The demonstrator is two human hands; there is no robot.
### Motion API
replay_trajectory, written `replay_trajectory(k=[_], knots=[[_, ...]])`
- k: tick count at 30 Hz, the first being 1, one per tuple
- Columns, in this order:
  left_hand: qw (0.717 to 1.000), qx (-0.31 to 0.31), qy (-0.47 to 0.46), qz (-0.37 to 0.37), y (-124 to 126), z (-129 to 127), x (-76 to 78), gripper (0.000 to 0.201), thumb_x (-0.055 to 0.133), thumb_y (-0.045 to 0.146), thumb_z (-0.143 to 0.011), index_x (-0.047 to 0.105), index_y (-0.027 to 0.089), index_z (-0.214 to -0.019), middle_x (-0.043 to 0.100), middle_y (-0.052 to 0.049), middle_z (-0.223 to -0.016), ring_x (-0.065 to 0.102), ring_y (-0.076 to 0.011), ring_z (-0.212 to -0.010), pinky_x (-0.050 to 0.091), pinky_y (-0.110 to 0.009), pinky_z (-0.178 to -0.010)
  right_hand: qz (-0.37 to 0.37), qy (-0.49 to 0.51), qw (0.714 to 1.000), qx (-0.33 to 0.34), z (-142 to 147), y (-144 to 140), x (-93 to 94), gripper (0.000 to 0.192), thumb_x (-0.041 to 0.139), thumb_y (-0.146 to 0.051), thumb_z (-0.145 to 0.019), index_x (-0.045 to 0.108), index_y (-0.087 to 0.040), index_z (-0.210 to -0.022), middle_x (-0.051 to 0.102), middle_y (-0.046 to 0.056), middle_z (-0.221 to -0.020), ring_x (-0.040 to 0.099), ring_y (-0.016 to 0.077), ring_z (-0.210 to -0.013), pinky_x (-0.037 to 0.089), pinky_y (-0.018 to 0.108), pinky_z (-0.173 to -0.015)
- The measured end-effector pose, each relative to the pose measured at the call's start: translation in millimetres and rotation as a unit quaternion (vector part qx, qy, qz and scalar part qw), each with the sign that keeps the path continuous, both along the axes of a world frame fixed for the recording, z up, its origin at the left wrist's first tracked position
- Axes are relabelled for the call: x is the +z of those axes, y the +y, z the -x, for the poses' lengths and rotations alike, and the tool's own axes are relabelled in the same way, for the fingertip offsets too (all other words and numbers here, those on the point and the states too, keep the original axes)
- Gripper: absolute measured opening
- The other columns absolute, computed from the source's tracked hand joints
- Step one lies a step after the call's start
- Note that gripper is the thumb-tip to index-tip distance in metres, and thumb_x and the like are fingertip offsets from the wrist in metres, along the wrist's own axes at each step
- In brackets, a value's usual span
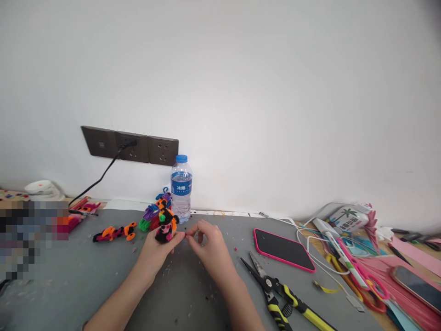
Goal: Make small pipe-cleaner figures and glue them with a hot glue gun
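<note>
Pipe-cleaner figure (165,228) is gripped in left hand (156,248) above the counter (103,271); right hand (206,243) is pinched shut on a tiny piece. Risk: piece dropped, lost among scraps; bottle (181,188) just behind could be knocked.

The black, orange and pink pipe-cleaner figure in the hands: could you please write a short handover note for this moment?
Left hand: shut on the black, orange and pink pipe-cleaner figure, held upright above the grey mat.
Right hand: fingertips pinched beside the figure; what they grip is too small to tell.
Nearby: yellow-handled cutters, a finished-looking orange and pink piece.
Done: figure largely shaped. Left: apparently small details.
</note>
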State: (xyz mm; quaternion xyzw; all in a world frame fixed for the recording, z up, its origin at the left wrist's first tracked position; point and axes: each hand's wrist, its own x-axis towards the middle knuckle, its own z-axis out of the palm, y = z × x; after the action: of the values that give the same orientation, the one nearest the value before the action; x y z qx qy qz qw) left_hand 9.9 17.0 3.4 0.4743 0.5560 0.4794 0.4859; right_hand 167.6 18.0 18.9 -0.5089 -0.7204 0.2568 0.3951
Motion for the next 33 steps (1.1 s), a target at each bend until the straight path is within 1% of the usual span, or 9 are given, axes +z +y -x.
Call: replay_trajectory(k=[3, 6, 11, 15, 20, 23, 27, 30, 33], knots=[[1.0, -0.009, 0.002, -0.002, 1, 1, -1.2, 0.035, 0.073, 0.046, -0.067, 0.054, 0.018, -0.059, 0.043, 0.006, -0.054, 0.042, -0.0123, -0.054, 0.032, -0.024, -0.052, -0.01, -0.014, 1.0, -0.001, 1, -2, -0.6, 0.009, 0.06, -0.012, -0.078, 0.06, -0.02, -0.073, 0.065, -0.004, -0.074, 0.052, 0.0125, -0.064, 0.032, 0.029, -0.073], [1.0, -0.014, 0.003, 0.004, 2, 1, -0.5, 0.034, 0.074, 0.047, -0.067, 0.056, 0.018, -0.06, 0.043, 0.006, -0.054, 0.042, -0.0128, -0.054, 0.032, -0.024, -0.053, -0.013, -0.014, 1.0, -0.008, 2, -3, -0.7, 0.009, 0.059, -0.012, -0.078, 0.06, -0.02, -0.074, 0.065, -0.004, -0.074, 0.053, 0.0131, -0.066, 0.032, 0.029, -0.074], [1.0, 0.004, -0.018, -0.003, 2, -1, 2.6, 0.036, 0.077, 0.05, -0.062, 0.06, 0.018, -0.06, 0.045, 0.005, -0.054, 0.042, -0.0133, -0.055, 0.036, -0.025, -0.053, 0.005, 0.016, 1.0, -0.015, 0, -1, 0.7, 0.01, 0.058, -0.013, -0.079, 0.063, -0.02, -0.075, 0.067, -0.003, -0.074, 0.054, 0.014, -0.065, 0.035, 0.029, -0.075], [0.999, 0.023, -0.019, -0.011, 1, -1, 4.3, 0.039, 0.079, 0.053, -0.057, 0.061, 0.018, -0.059, 0.05, 0.003, -0.056, 0.044, -0.0139, -0.054, 0.038, -0.026, -0.053, 0.028, 0.049, 0.998, -0.011, -3, 1, 1.5, 0.01, 0.057, -0.017, -0.082, 0.066, -0.02, -0.078, 0.069, -0.001, -0.077, 0.056, 0.0157, -0.068, 0.039, 0.028, -0.072], [1.0, 0.02, 0.001, -0.016, 2, 1, 3.7, 0.036, 0.077, 0.051, -0.061, 0.065, 0.017, -0.064, 0.059, -0.001, -0.062, 0.047, -0.015, -0.059, 0.04, -0.027, -0.056, 0.03, 0.058, 0.998, -0.005, -2, -1, 3.7, 0.012, 0.059, -0.018, -0.081, 0.07, -0.02, -0.079, 0.072, 0.0, -0.078, 0.057, 0.0161, -0.068, 0.041, 0.028, -0.072], [0.999, 0.028, 0.013, -0.028, 2, 1, 5.0, 0.034, 0.077, 0.049, -0.06, 0.066, 0.017, -0.064, 0.065, -0.003, -0.064, 0.053, -0.0181, -0.063, 0.044, -0.028, -0.059, 0.015, 0.048, 0.999, -0.005, -1, -2, 5.2, 0.014, 0.058, -0.018, -0.082, 0.071, -0.02, -0.078, 0.072, 0.001, -0.076, 0.057, 0.0158, -0.066, 0.041, 0.028, -0.07], [0.998, 0.041, 0.013, -0.038, 1, -1, 8.9, 0.032, 0.078, 0.047, -0.059, 0.067, 0.018, -0.062, 0.07, -0.006, -0.069, 0.063, -0.0251, -0.077, 0.05, -0.033, -0.07, 0.015, 0.049, 0.999, -0.011, 0, -1, 5.2, 0.013, 0.06, -0.02, -0.081, 0.071, -0.02, -0.077, 0.072, 0.001, -0.076, 0.058, 0.016, -0.066, 0.041, 0.028, -0.069], [0.998, 0.041, 0.009, -0.039, 0, -2, 10.4, 0.031, 0.079, 0.047, -0.058, 0.069, 0.018, -0.063, 0.073, -0.007, -0.071, 0.066, -0.0279, -0.081, 0.053, -0.036, -0.075, 0.017, 0.045, 0.999, -0.023, 1, -1, 4.2, 0.014, 0.059, -0.021, -0.081, 0.07, -0.019, -0.072, 0.071, 0.001, -0.07, 0.057, 0.0162, -0.064, 0.04, 0.027, -0.066], [0.998, 0.031, 0.017, -0.048, 1, -1, 9.7, 0.03, 0.079, 0.046, -0.06, 0.071, 0.017, -0.064, 0.074, -0.008, -0.073, 0.067, -0.0288, -0.082, 0.053, -0.037, -0.077, 0.017, 0.04, 0.999, -0.031, 3, -1, 3.0, 0.014, 0.057, -0.019, -0.079, 0.067, -0.019, -0.068, 0.068, 0.001, -0.067, 0.055, 0.0158, -0.062, 0.039, 0.027, -0.065]])
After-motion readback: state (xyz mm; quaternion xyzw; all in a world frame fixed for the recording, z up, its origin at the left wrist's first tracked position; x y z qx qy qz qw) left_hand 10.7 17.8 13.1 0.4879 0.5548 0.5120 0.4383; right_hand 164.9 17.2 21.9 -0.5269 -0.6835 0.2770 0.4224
